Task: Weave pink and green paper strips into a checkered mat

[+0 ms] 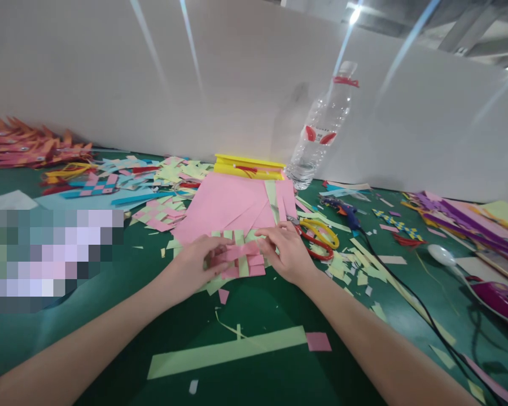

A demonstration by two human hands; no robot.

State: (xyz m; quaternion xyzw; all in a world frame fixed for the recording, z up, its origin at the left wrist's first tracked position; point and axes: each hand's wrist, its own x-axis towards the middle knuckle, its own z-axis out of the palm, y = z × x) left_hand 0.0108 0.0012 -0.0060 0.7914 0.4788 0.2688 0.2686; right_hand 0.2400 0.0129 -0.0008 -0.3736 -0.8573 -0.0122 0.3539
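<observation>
Pink and pale green paper strips interlace in a small woven piece [254, 269] at the middle of the green table. My left hand [198, 260] is closed at its left side, thumb and fingers around a pink paper strip [243, 250] that bows up over the weave. At the right end of that strip is my right hand [287, 252], fingers curled, with thumb and index tips beside or on the paper; contact there is unclear. Large pink paper sheets [224, 200] lie just behind both hands. Scissors with red and yellow handles [319, 234] rest beside my right hand.
A clear bottle [322, 129] leans right against the white partition [195, 73]. A glue gun [342, 210] trails a black cord on the right. Paper scraps [355, 265] litter the table [122, 338]. A long green strip [228, 352] lies in front; orange paper pieces [38, 146] are far left.
</observation>
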